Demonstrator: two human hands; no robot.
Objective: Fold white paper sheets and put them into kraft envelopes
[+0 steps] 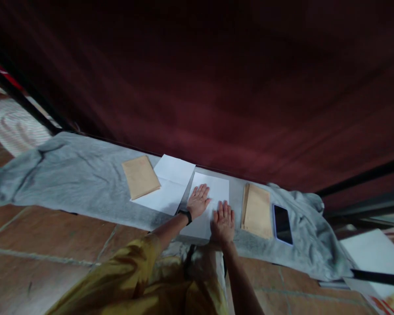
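Observation:
A sheet of white paper (213,181) lies on the grey cloth in front of me, partly covered by my arms. My left hand (198,202), with a dark band at the wrist, rests flat on its middle, fingers stretched out. Lower and to the right, my right hand (223,221) presses flat near the sheet's right edge. Just left is more white paper (174,170) with a crease across it. A brown envelope stack (141,177) overlaps that paper's left side. Another stack of brown envelopes (258,210) lies to the right of my right hand.
A phone (283,224) with a dark screen lies right of the envelopes. The grey cloth (75,170) covers a long narrow surface, bunched at both ends. A dark red fabric wall (210,109) rises behind it. Below is a tiled floor (62,238).

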